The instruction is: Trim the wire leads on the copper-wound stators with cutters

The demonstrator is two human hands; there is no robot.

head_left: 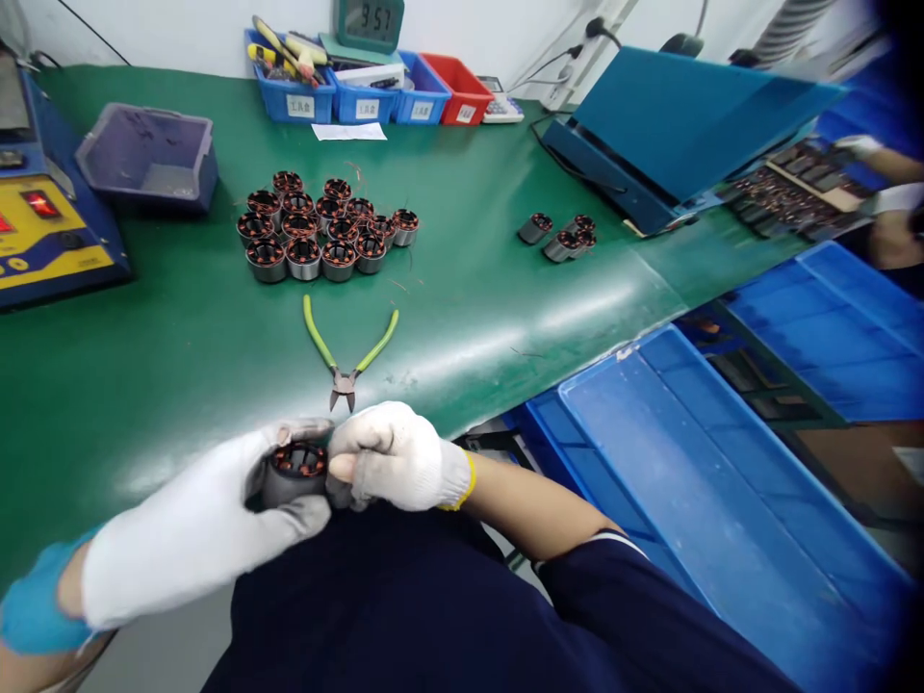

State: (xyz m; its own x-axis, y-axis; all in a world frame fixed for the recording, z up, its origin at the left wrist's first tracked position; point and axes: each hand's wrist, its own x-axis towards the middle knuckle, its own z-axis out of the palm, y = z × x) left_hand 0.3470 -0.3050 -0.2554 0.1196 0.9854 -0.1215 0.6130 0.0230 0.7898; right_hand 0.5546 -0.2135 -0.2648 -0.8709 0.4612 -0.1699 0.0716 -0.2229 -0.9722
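My left hand [217,520], in a white glove, is wrapped round a motor stator [295,478] near the bench's front edge. The stator has a grey metal outside, and copper windings show in its open top, which faces up. Right against its side, my right hand [394,457], also gloved, is closed with thumb and fingers pressed together. What those fingers pinch, if anything, is hidden. Just beyond both hands lie diagonal cutters [345,380] with green handles spread apart, jaws towards me. Farther back stands a cluster of similar stators [303,258], some with loose copper wire ends.
Several more stators [559,245] stand at the right. A purple bin [155,188] and a blue-yellow device [58,231] are at the left. Tool boxes [295,104] line the wall. A blue panel [685,125] and blue trays [693,462] are right; a co-worker's hands [859,149] show beyond.
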